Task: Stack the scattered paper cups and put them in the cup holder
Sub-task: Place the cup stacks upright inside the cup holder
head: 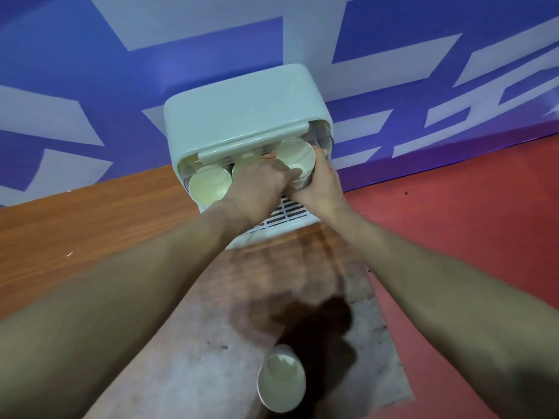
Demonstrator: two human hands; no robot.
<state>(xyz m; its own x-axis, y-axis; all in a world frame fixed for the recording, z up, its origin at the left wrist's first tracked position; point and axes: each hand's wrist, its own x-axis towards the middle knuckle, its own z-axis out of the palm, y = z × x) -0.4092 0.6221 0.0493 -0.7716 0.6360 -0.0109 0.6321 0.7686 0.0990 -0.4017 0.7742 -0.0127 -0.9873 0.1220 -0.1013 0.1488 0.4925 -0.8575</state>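
Your left hand [260, 179] and right hand [320, 184] are both closed around the cup stack [298, 160] at the cup holder [242, 116] mouth on the far side, its long axis pointing in, while one loose cup [281, 382] lies near you.

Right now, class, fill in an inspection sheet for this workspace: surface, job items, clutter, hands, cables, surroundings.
Surface: worn grey and brown floor, a dark stain near the middle.
Job's things: pale green cup holder, lid raised; a cup stack inside on the left; another cup stack being set in on the right; one loose cup lying on the floor.
Clutter: nothing seen beyond small specks.
Grippers: left hand and right hand both closed on the right stack.
Cables: nothing seen.
Surroundings: blue and white wall, red flooring.
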